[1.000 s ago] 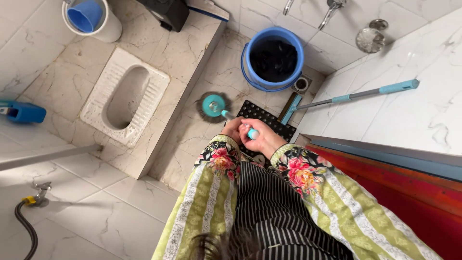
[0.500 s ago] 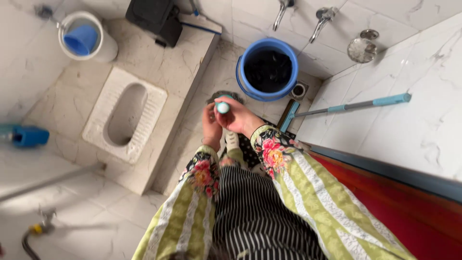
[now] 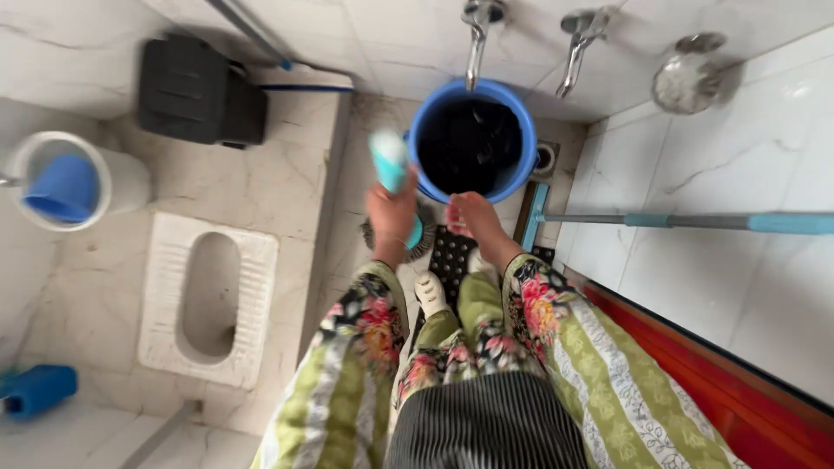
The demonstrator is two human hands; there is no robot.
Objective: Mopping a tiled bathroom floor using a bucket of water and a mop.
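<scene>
Since a moment ago the person has stepped closer to the taps and the brush handle has swung up: the teal handle (image 3: 389, 161) that was gripped by both hands low over the mat now rises blurred above the left hand (image 3: 391, 217), and the right hand (image 3: 473, 219) has come off it. The left fingers are clenched round the shaft, whose long axis runs steeply down from the teal grip, near the rim of the blue bucket (image 3: 512, 174), to the round bristle head (image 3: 408, 239) on the floor just behind that hand, beside the black perforated mat (image 3: 452, 256). The right hand sits just beside the left, fingers loosely curled and grasping nothing that I can make out, its tips pointing toward the bucket of dark water under the tap (image 3: 475, 35). So the brush lies entirely on the left side, and the left hand is the nearer. A long-handled squeegee (image 3: 686, 221) lies off to the right, the squat toilet pan (image 3: 207, 295) well to the left.
</scene>
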